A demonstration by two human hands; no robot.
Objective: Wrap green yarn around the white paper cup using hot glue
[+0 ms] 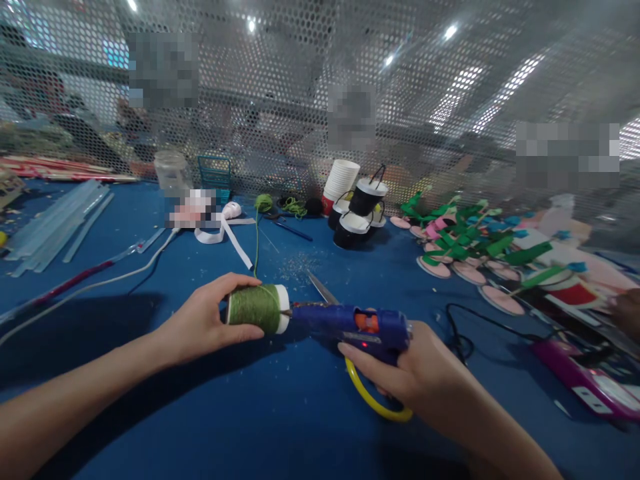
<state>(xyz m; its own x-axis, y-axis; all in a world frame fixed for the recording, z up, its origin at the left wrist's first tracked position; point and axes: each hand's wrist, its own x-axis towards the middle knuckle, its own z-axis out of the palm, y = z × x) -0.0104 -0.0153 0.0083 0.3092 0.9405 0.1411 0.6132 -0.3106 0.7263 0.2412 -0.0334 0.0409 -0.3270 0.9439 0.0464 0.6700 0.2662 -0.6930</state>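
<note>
The green-wrapped cup (pixel 254 310) lies held between the fingers of the left hand (pixel 203 319), its long axis from nine to three o'clock, and at its three-o'clock white end (pixel 283 297) stands the nozzle (pixel 287 312) of the blue glue gun (pixel 345 325), which the right hand (pixel 413 370) grips.

Yarn-wrapped cup (pixel 254 309) left of glue gun (pixel 330 320); scissors (pixel 323 289) beneath, on table (pixel 250 413); paper cups (pixel 343 177) behind (power strip (pixel 583 380) far right).

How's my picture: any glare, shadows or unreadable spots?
Head view: bright light spots at the perforated panel; head view: dark shadow below the left hand on the blue table; head view: pixelated patches hide some background detail.
</note>
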